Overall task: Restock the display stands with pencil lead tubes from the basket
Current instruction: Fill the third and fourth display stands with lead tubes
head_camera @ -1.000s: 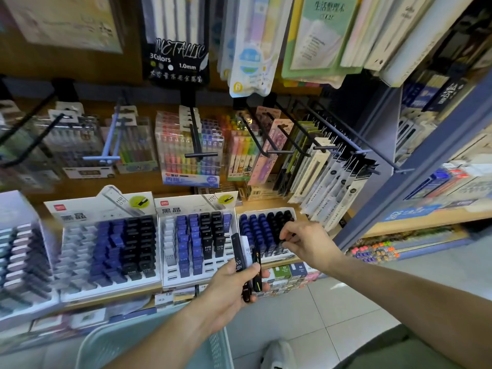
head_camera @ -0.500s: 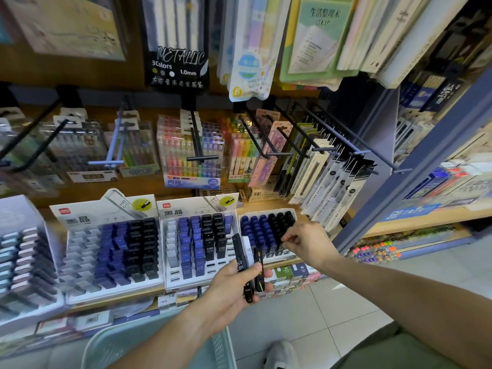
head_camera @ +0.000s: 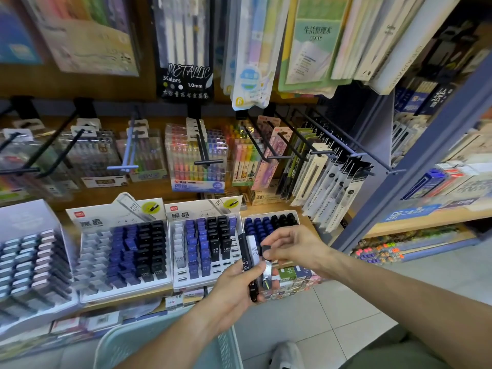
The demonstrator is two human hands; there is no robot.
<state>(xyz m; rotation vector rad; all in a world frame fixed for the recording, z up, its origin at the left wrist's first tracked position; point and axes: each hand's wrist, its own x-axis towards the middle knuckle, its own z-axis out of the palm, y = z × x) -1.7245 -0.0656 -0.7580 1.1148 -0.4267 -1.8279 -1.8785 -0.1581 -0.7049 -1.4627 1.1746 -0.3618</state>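
My left hand (head_camera: 234,284) grips a small bunch of pencil lead tubes (head_camera: 246,258), black ones marked HB 0.5, standing upright in front of the shelf. My right hand (head_camera: 292,245) pinches the black cap of one tube (head_camera: 266,253) in that bunch. Behind the hands sit three white display stands: a left stand (head_camera: 87,265), a middle stand (head_camera: 178,272) and a small right stand (head_camera: 267,223), holding rows of blue and black tubes. A pale green basket (head_camera: 229,344) is below my left forearm.
Metal hooks (head_camera: 205,155) with hanging pen packs jut out above the stands. A grey display box (head_camera: 29,262) of tubes stands at far left. A blue shelf upright (head_camera: 415,166) rises on the right. The tiled floor and a shoe (head_camera: 283,354) are below.
My right hand has left the small right stand and come back to the bunch in my left hand, where it now pinches a tube's cap. The left hand has risen slightly.
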